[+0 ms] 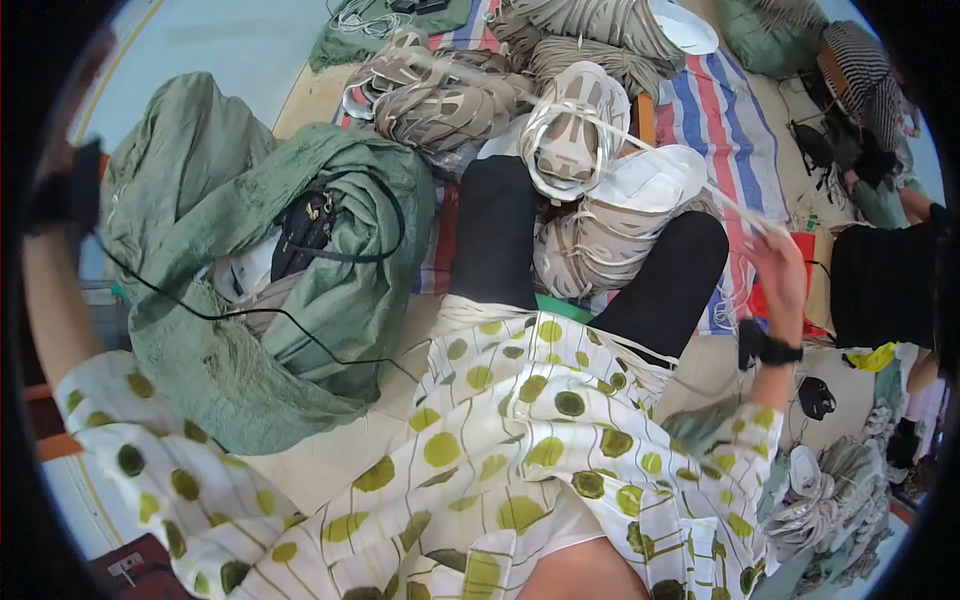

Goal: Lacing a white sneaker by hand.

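Striped mat (715, 110) crowded; right hand (780, 270) pulls strap (640, 140).

One head-worn fisheye view, looking steeply down over the wearer's spotted dress (500, 450) and black-legginged knees (690, 260). Close range: lap fills the lower frame, floor mat (720, 110) and shoe-upper piles (580, 130) above. Edges bend at the dark rim. No second view.
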Tool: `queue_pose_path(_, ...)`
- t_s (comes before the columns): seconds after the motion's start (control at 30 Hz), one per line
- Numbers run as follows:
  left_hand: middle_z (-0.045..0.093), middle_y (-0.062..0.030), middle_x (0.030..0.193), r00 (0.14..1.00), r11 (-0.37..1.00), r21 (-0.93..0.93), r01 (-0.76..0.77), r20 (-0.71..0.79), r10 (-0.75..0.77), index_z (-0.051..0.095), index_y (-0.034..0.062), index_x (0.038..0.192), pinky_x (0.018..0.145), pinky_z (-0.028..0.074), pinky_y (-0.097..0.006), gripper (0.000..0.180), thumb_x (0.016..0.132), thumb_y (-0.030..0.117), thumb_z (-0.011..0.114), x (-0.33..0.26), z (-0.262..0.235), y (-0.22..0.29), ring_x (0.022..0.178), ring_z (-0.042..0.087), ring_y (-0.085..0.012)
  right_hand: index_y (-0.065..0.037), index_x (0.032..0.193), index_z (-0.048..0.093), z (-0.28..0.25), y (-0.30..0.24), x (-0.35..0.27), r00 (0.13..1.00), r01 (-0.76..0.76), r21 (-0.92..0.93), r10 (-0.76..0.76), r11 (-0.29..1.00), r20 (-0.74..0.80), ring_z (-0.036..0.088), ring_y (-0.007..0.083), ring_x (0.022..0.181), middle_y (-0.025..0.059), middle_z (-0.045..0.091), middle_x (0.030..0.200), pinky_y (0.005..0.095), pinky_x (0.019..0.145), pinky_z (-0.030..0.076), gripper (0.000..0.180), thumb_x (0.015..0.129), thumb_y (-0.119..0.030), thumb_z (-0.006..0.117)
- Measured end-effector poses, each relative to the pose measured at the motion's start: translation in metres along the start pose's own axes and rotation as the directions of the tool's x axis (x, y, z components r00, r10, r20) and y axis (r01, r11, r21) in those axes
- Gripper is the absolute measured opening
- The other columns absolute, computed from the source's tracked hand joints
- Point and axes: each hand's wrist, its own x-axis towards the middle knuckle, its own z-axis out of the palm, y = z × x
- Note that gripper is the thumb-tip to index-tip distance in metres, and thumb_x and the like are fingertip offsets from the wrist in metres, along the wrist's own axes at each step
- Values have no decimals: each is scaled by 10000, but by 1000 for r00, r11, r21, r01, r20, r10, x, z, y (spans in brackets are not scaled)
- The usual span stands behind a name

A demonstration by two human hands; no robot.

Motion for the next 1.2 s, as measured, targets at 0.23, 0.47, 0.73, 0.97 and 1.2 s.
queue_pose_path(0.23, 563, -29, 869, 992, 916, 393, -75, 126, 27, 586, 68, 991, 626, 433, -261, 222, 825, 187, 500, 41, 135, -104, 776, 517, -113, -41, 973, 535, -78, 30, -85, 972, -45, 355, 123, 934, -200, 538, 186, 1008, 90, 517, 1157, 336, 881, 436, 147, 861, -122, 486)
queue_pose_path(0.47, 585, -101, 863, 794, 830, -88, -551, 251, 554, 589, 53, 886, 731, 435, -329, 163, 779, 171, 554, -41, 410, -7, 829, 552, -245, -38, 973, 532, -67, 30, -75, 922, -55, 316, 169, 947, -348, 541, 103, 813, 55, 554, 1041, 232, 703, 489, 162, 885, -145, 449)
queue_pose_path(0.73, 484, -102, 784, 640, 602, 219, -768, 270, 719, 530, 59, 798, 644, 421, -392, 123, 708, 129, 576, -49, 458, 13, 741, 516, -291, -17, 1071, 497, -102, 49, -122, 793, 205, 533, 180, 821, -582, 510, 114, 682, 88, 542, 1058, 234, 617, 483, 246, 840, -21, 415)
queue_pose_path(0.97, 506, -120, 765, 772, 741, 221, -634, 242, 588, 497, 60, 775, 590, 416, -413, 93, 761, 135, 551, -56, 445, 9, 702, 531, -335, -15, 995, 505, -137, 40, -141, 832, 191, 628, 216, 754, -511, 484, 94, 583, 40, 526, 737, 208, 548, 452, 183, 831, -29, 423)
queue_pose_path(1.2, 563, -123, 776, 813, 796, 189, -574, 249, 527, 505, 57, 837, 596, 427, -388, 130, 764, 145, 567, -68, 446, -1, 717, 550, -319, -39, 1089, 524, 21, -12, -113, 879, -427, -543, 472, 723, -64, 543, 89, 609, 64, 592, 871, 208, 553, 453, 283, 813, -97, 526)
